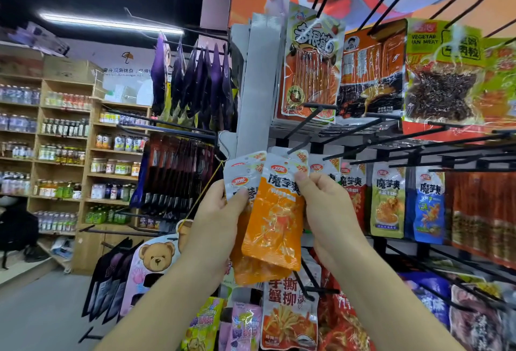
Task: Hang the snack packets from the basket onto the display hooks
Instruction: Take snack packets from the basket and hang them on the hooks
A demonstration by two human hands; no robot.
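Several orange packets (272, 219) with silver tops and red logos are held up before the rack, just below a black hook (303, 130). The left hand (216, 216) grips the stack, thumb curled across the silver tops. The right hand (325, 205) pinches the front packet's top corner. A yellow packet (388, 199) and a blue packet (428, 205) hang to the right. Wooden shelves (86, 253) far left hold bottles and jars.
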